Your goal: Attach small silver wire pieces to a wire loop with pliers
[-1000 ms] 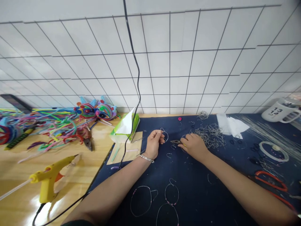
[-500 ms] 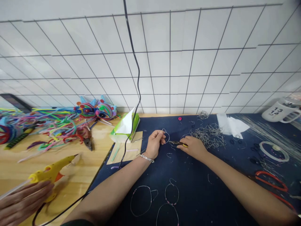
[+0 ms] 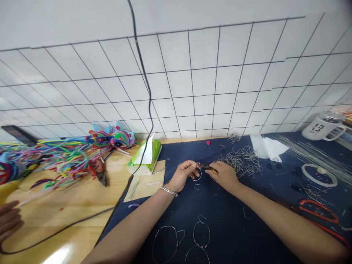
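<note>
My left hand (image 3: 184,175) pinches a small loop of thin wire (image 3: 200,176) between thumb and fingers. From the right, my right hand (image 3: 224,176) is closed around pliers with yellow-and-black handles (image 3: 212,169). The jaws of the pliers meet the top of the loop close to my left fingertips; whether they grip it I cannot tell. Nearer to me on the dark blue mat lie a wire ring with pink beads (image 3: 201,234) and a larger wire ring (image 3: 165,244). A tangle of wire pieces (image 3: 242,161) sits just beyond my right hand.
Another person's hand (image 3: 9,222) is at the far left, by a yellow glue gun (image 3: 7,190) partly out of view. A tissue pack (image 3: 145,157) stands left of my hands, with a black cable (image 3: 145,77) hanging over it. A white mug (image 3: 323,126) stands at the right.
The pliers have moved left onto the wire loop. Another person's hand has come in at the left and carried the glue gun toward the left edge. My view has shifted slightly.
</note>
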A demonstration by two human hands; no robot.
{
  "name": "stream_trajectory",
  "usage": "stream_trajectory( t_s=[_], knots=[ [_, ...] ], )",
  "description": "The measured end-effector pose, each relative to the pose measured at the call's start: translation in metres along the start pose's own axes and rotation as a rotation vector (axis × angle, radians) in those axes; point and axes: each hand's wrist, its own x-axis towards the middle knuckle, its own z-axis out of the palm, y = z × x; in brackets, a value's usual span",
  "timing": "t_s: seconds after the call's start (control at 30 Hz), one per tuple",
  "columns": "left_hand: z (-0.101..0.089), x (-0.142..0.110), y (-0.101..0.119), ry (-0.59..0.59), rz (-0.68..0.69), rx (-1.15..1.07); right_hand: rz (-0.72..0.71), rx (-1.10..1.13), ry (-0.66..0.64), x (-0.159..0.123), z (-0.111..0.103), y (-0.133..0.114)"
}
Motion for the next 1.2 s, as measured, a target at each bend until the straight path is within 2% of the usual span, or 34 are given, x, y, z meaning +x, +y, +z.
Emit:
stream_trajectory(
  t_s=[0.3,0.53,0.63,0.9,1.2],
  knots=[
    [0.002,-0.0002,0.0016,0.04,-0.005,0.01,-0.015,-0.003,0.031,-0.001,-0.0015,-0.0016],
    [-0.0035,0.0015,-0.0012,0.154,0.058,0.015,0.015,0.058,-0.04,-0.0004,-0.0041,0.0024],
    [-0.0065,0.0034,-0.003,0.196,0.043,-0.025,-0.021,0.099,-0.074,0.0,-0.0039,0.0061],
    [-0.0065,0.0042,-0.0034,0.205,0.025,-0.074,-0.102,0.114,-0.047,0.0008,-0.0011,0.0057],
    [-0.0024,0.0023,-0.0025,0.216,0.037,-0.013,-0.095,0.067,-0.058,-0.0014,-0.0004,0.0032]
  ],
)
